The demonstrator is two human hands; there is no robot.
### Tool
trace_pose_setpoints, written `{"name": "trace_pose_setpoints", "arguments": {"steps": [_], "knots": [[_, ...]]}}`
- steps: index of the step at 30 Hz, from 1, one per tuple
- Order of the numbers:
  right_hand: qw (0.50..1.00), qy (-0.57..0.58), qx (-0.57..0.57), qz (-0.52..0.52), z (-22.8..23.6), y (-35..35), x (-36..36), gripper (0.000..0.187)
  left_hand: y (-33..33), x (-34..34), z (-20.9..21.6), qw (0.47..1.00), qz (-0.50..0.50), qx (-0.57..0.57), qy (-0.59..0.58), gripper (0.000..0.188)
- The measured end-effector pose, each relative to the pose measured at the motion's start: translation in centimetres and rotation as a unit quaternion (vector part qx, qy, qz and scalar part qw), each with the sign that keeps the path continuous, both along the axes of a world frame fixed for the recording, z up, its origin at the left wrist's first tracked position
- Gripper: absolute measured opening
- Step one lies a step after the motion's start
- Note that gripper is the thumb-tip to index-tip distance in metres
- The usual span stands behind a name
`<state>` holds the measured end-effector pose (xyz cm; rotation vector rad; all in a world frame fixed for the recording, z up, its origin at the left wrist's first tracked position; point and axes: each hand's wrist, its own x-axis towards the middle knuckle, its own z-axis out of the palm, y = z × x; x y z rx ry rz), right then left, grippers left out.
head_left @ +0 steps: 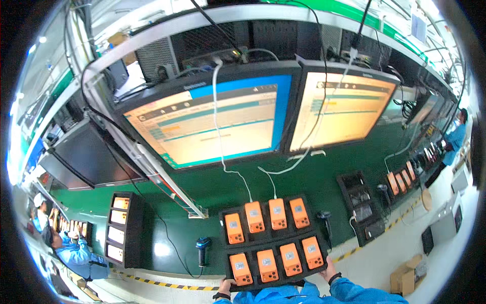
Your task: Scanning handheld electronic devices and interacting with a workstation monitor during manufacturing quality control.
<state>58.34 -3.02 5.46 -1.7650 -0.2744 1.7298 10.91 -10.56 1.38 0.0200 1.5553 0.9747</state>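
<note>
My left hand (226, 287) grips the near left corner of a black foam tray (276, 285), its fingers partly hidden by the tray. At the opposite end, my right hand (330, 269) holds the tray's right edge. Several orange phones (267, 265) sit in a row in its slots, camera ends toward me. Just beyond it, close against it, a second black tray (243, 245) carries another row of orange phones (234, 228). White cables (247, 188) run down from above to the two middle phones of that far row.
Two lit monitors (223, 119) hang above the green bench (167, 243). Barcode scanners (202, 248) stand left and right of the trays. A black tray with phones (124, 228) lies at left, another black tray (360, 202) at right. A person in blue (76, 253) works at far left; cardboard box (405, 276) lower right.
</note>
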Motion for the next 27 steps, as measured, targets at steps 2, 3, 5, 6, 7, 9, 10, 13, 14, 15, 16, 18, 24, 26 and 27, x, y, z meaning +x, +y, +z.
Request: {"name": "trace_pose_setpoints", "arguments": {"steps": [2,3,5,6,7,9,10,13,14,15,16,18,24,26,27], "knots": [[1.0,0.007,-0.004,0.003,-0.7,1.4,-0.1,0.067,0.7,0.7,-1.2,0.998,0.022,0.037,0.037,0.04],[1.0,0.01,0.001,-0.003,-0.6,1.8,-0.2,0.066,1.8,1.3,1.1,0.997,0.045,-0.013,0.069,0.042],[0.999,0.035,-0.004,-0.013,-0.3,2.6,-0.4,0.06,2.3,0.6,-0.6,0.991,0.1,-0.012,0.091,0.049],[0.999,0.034,0.002,-0.015,-0.3,3.3,-0.5,0.06,2.9,0.7,-0.6,0.987,0.107,-0.015,0.115,0.053],[0.999,0.028,-0.016,-0.017,-0.6,3.7,-0.5,0.057,3.5,0.5,-0.7,0.985,0.106,-0.046,0.127,0.052],[0.998,0.043,-0.023,-0.036,-1.5,4.3,-0.2,0.055,4.2,0.5,2.6,0.992,0.07,0.012,0.109,0.016],[0.998,0.043,-0.019,-0.039,0.6,5.0,-1.4,0.055,4.4,0.1,2.4,0.991,0.089,0.049,0.088,0.008],[0.996,-0.018,-0.049,-0.073,4.4,6.1,-3.7,0.059,5.9,-0.4,3.3,0.988,0.076,0.061,0.117,0.007],[0.997,-0.003,-0.031,-0.069,4.0,6.3,-3.7,0.06,6.3,-0.5,3.6,0.987,0.054,0.047,0.146,0.007],[0.998,0.012,-0.015,-0.066,3.5,6.4,-3.7,0.061,6.5,-0.5,3.7,0.984,0.032,0.031,0.174,0.008],[0.997,0.011,-0.016,-0.072,2.4,6.6,-3.7,0.061,6.7,-0.7,2.6,0.984,0.025,0.03,0.173,0.008],[0.971,-0.215,0.068,0.078,1.8,6.0,-4.7,0.063,7.4,-0.5,1.2,0.9,-0.094,-0.052,0.422,0.046],[0.986,-0.056,0.038,-0.156,1.9,4.1,-5.5,0.058,12.1,3.7,11.8,0.798,-0.091,0.24,0.545,0.041],[0.98,-0.056,0.029,-0.189,-0.1,1.9,-4.6,0.051,13.5,5.2,12.2,0.845,-0.108,0.267,0.451,0.035],[0.977,-0.058,0.025,-0.202,0.1,0.9,-4.5,0.051,14.3,6.2,13.2,0.845,-0.122,0.27,0.446,0.035]]}}
